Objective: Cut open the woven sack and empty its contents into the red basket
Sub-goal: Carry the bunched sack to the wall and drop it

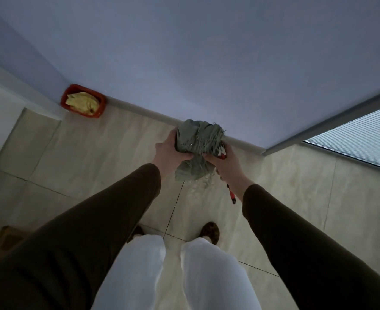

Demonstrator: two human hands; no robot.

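Observation:
A crumpled grey-green woven sack (195, 146) with frayed strands hangs in front of me at waist height, bunched into a ball. My left hand (168, 151) grips its left side. My right hand (223, 163) grips its right side and also holds a red-handled cutter (231, 195), whose handle sticks out below my wrist. The red basket (64, 100) stands on the floor at the far left against the wall, with yellow material (82, 103) lying inside it. The sack is well apart from the basket.
I stand on pale floor tiles (95, 153) facing a blue-grey wall (207, 52). A window with blinds (359, 139) is on the right. A brown object (3, 238) sits at the lower left edge. My feet (210, 232) are below.

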